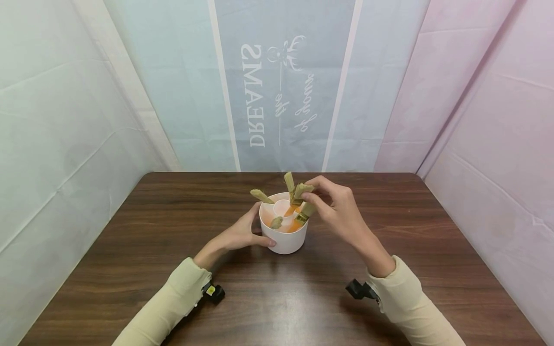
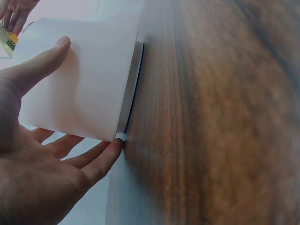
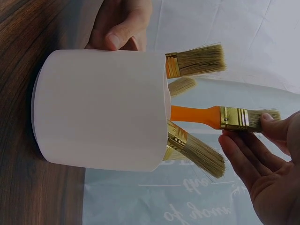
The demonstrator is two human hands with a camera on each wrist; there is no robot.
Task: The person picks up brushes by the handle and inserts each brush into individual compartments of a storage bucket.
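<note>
A white round container (image 1: 283, 243) stands on the table with several paintbrushes in it, bristles up. My left hand (image 1: 238, 234) holds its left side, thumb on the near wall and fingers around the far side. With thumb and fingers my right hand (image 3: 267, 159) pinches one paintbrush (image 3: 232, 118) by its bristles and metal band. Its orange handle runs down into the container, where the lower end is hidden. Beside it, other brushes (image 3: 199, 61) lean outward over the rim, their handles mostly inside.
The container has a ring-shaped inner tube (image 1: 282, 206) at its centre. Beneath it spreads a dark wood table (image 1: 195, 202). Cloth backdrops (image 1: 186, 86) hang behind and at both sides, the rear one with printed lettering.
</note>
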